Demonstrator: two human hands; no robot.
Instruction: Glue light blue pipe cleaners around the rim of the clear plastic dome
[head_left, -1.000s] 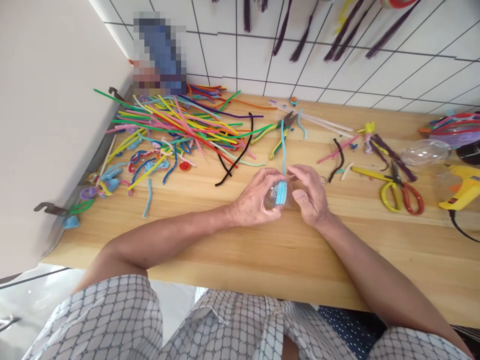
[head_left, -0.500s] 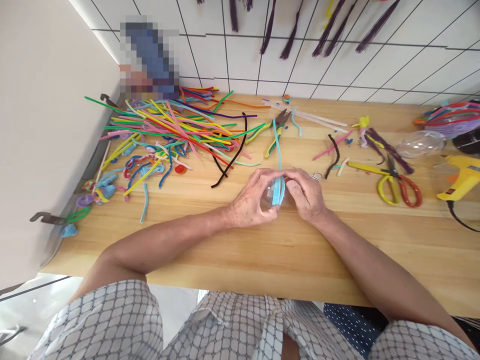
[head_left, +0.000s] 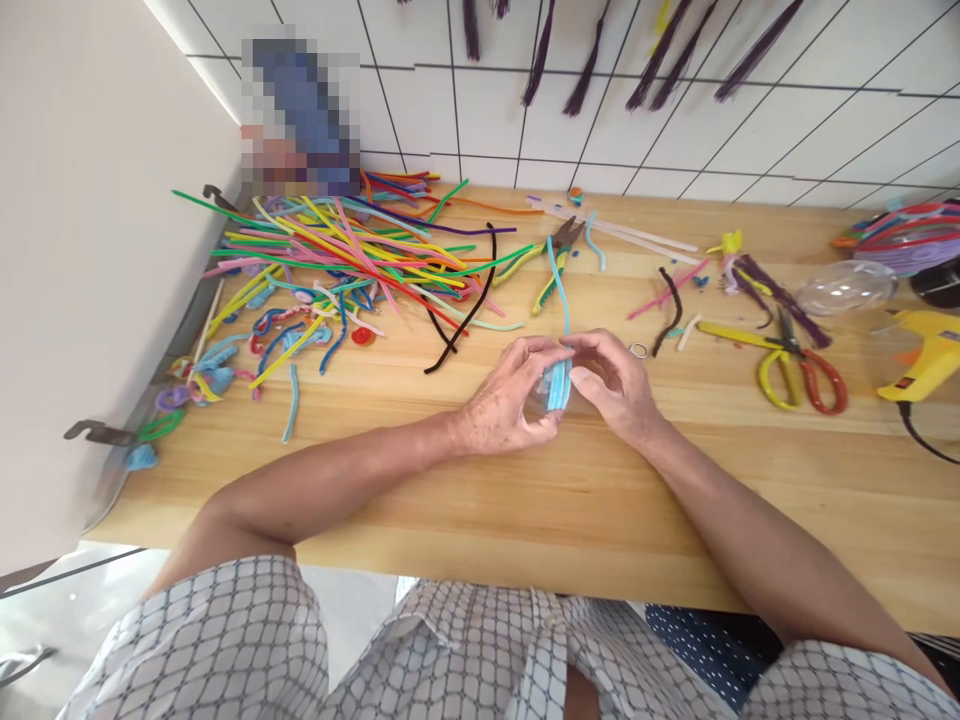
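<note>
My left hand (head_left: 510,400) is closed around a clear plastic ball (head_left: 537,402), its thumb and fingertips on the rim. Light blue pipe cleaner (head_left: 557,384) lies wrapped in side-by-side turns around the ball's middle. One loose end sticks up past my fingers toward the pliers (head_left: 551,270), which have green and yellow handles. On the ball's right side, my right hand (head_left: 615,385) pinches the pipe cleaner near the top with its fingers, the thumb beside the blue turns. Part of the ball is hidden behind my fingers.
A heap of coloured pipe cleaners (head_left: 360,250) spreads over the left of the wooden table (head_left: 450,520). Scissors (head_left: 795,365), a yellow glue gun (head_left: 926,355) and another clear plastic ball (head_left: 847,288) lie at the right. Purple tassels (head_left: 589,70) hang on the tiled wall.
The loose blue end has tilted and its base has shifted slightly right. My right thumb and fingers have moved a little on the wrapped turns; the left hand keeps its hold.
</note>
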